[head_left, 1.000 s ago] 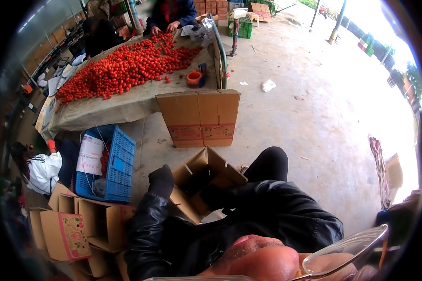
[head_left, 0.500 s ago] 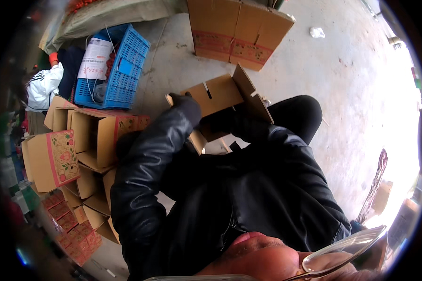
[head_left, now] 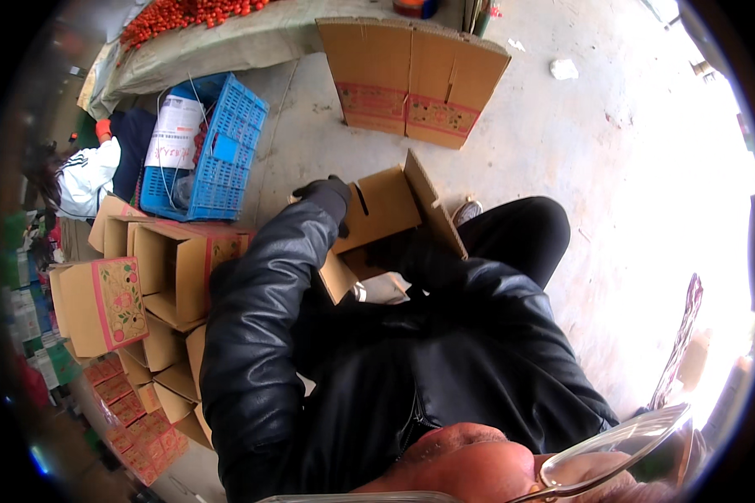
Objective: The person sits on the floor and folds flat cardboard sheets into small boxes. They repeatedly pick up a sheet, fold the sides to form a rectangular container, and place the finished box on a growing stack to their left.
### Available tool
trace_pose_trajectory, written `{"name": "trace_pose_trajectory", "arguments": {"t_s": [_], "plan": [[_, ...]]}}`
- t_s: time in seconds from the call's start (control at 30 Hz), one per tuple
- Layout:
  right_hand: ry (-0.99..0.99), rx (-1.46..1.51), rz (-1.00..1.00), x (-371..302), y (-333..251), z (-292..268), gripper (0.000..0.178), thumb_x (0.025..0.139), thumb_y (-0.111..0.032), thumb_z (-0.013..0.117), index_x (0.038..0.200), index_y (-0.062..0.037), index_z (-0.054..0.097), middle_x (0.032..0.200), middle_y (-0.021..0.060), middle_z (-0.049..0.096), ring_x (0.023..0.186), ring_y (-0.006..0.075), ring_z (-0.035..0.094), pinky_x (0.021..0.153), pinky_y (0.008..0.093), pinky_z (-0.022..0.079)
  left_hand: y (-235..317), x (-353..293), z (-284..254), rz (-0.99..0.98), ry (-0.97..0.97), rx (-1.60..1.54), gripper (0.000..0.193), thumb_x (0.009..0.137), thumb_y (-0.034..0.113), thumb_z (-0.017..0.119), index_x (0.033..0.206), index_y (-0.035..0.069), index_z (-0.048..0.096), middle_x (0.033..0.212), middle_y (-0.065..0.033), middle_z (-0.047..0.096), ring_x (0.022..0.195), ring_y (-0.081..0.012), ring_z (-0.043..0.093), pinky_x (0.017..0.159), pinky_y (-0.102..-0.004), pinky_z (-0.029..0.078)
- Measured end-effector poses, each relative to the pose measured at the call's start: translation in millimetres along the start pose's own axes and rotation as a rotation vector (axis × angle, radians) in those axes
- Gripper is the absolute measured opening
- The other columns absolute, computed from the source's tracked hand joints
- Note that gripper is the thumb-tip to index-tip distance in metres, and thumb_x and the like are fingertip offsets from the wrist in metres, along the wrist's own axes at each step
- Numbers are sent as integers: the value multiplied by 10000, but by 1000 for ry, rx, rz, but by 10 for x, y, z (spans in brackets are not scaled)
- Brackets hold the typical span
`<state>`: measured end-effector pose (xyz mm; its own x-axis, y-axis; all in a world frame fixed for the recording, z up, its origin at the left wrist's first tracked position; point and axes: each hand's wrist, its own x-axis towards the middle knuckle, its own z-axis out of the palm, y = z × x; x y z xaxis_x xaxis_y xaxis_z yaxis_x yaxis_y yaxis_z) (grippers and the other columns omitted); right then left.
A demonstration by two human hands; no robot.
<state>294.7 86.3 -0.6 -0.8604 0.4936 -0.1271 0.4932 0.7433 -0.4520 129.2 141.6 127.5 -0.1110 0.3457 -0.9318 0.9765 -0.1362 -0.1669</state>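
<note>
A brown cardboard box [head_left: 383, 201] with raised flaps sits before me, close to my lap. My left hand [head_left: 327, 201], in a dark glove, is closed over the box's left side, by the slot between two flaps. My right hand [head_left: 392, 251] is at the box's near right side, dark against the shadowed interior; its fingers cannot be made out. One flap [head_left: 434, 205] stands up on the right, and another [head_left: 338, 277] hangs out at the near left.
Flattened cardboard sheets [head_left: 411, 75] stand upright ahead. A blue crate [head_left: 226, 151] stands at far left, near a person in a white jacket [head_left: 88, 180]. Opened boxes [head_left: 164, 277] pile up at my left, beside red cartons [head_left: 134, 419]. Red fruit [head_left: 184, 21] lies on a covered surface.
The surroundings sit slightly lower in the picture as the view tilts up. My left hand and the box remain together, with the hand shifted slightly along its left side.
</note>
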Motion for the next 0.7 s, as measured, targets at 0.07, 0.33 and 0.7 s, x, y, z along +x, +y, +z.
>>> {"name": "trace_pose_trajectory", "arguments": {"t_s": [0.07, 0.33, 0.7], "plan": [[-29, -7, 1, -22, -12, -4, 353, 778, -364, 681, 1020, -107, 691, 1059, 135, 641, 998, 302, 596, 874, 413, 457, 4, -4, -55, -21, 11, -11, 765, 654, 572, 765, 1182, 38, 617, 1203, -102, 638, 1083, -329, 623, 912, -542, 475], [-202, -12, -32, -8, -251, 7, 375, 765, -355, 698, 1046, -106, 690, 1101, 137, 639, 1037, 301, 591, 903, 411, 452, -38, 176, 216, -174, 389, 39, 726, 687, 466, 767, 1199, 7, 535, 1116, -136, 670, 997, -328, 665, 871, -562, 468], [105, 299, 9, 133, -36, -438, 713, 645, -258, 798, 1272, -49, 530, 1235, 208, 556, 1178, 348, 500, 1033, 472, 345, 219, 327, 410, 33, 461, 80, 306, 919, 296, 455, 1036, 162, 704, 1073, -61, 697, 969, -249, 678, 795, -437, 518]]}}
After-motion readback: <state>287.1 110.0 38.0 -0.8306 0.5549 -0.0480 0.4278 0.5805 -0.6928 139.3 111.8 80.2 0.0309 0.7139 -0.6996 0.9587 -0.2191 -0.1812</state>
